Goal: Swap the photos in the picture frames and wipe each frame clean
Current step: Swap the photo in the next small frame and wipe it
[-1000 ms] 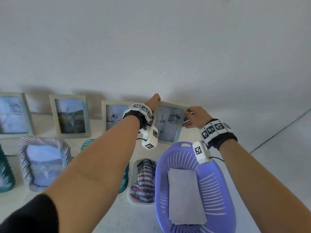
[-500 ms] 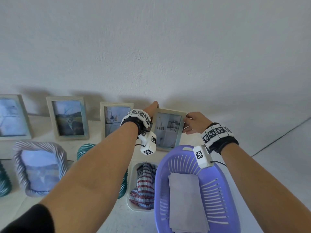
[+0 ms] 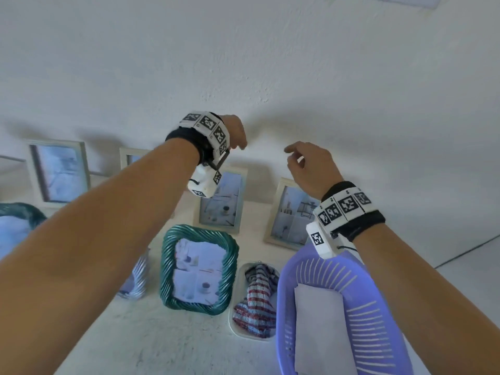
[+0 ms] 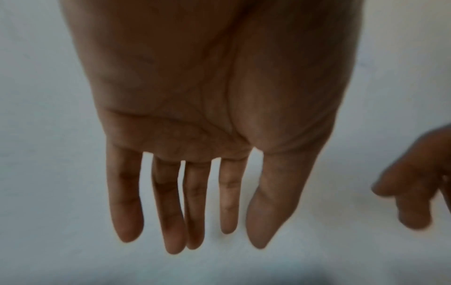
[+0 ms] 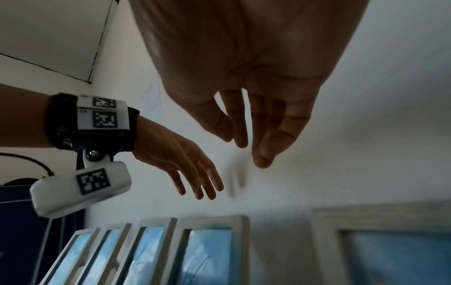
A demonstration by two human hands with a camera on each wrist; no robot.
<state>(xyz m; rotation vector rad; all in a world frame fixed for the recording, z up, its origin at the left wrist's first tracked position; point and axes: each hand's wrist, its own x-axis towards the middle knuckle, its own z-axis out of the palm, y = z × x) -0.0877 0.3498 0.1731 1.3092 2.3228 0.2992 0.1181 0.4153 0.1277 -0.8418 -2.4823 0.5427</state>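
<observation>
Frames lined up along the far wall, leaning upright: a pale wooden frame point(image 3: 58, 173) at far left, another pale frame point(image 3: 132, 157) half hidden behind the left forearm, then a third point(image 3: 220, 201) and a fourth point(image 3: 290, 213) further right. Nearer, at the left edge, a sliver of a teal frame point(image 3: 19, 212), blurred. Peeking out under the left forearm, a grey-white twisted frame point(image 3: 138, 277), mostly covered. Centre, lying on the white surface point(image 3: 167, 345), a teal rope-twist frame point(image 3: 200, 269) with a pale blue photo inside.

Up above, left hand point(image 3: 235, 132) raised against the wall, holding nothing; in the left wrist view, fingers point(image 4: 171, 202) straight and slightly spread, palm bare. Well apart from every frame.

Right of the teal frame, a small white tray point(image 3: 234, 320) with a striped red, white and blue cloth point(image 3: 257, 299) bunched inside it. Touching the tray on its right, a purple slotted basket point(image 3: 365, 293), a flat grey sheet point(image 3: 320, 331) lying in its bottom; paper or cloth, cannot tell.

Right hand point(image 3: 311, 166) lifted above the fourth frame, not touching it, fingers loosely extended and empty, thumb near the index. Marker bands and white camera housings on both wrists.
</observation>
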